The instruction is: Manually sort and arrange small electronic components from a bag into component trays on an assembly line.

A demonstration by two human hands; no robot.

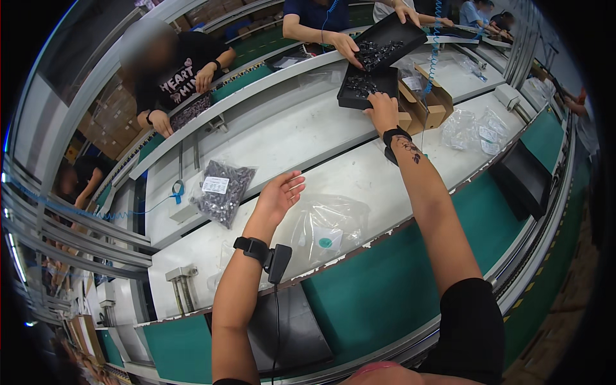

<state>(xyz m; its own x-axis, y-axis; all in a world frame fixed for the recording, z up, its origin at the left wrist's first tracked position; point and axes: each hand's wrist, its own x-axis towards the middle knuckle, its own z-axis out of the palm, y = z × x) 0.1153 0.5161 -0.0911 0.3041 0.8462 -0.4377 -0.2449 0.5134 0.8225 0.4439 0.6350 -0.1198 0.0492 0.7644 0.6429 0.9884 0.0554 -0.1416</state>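
My right hand point(383, 110) reaches far forward, its fingers over the near wall of a black tray point(351, 101) and its thumb outside, gripping the rim. Small black parts point(360, 85) lie in this tray. Just above it, a co-worker's hands hold a second black tray point(410, 40), tilted, with more black parts point(378, 54) gathered toward its lower end. My left hand point(282, 197) hovers over the white work surface, fingers apart and slightly curled, holding nothing. Beside it lie a filled clear bag of dark purplish parts point(224, 192) and an empty clear plastic bag point(330, 224).
An opened cardboard box point(427, 106) stands right of the trays, with crumpled clear bags point(478, 131) farther right. Dark trays point(523, 179) rest on the green belt point(385, 282). A blue coiled cord point(435, 51) hangs near the box. Another person point(179, 80) works across the rail.
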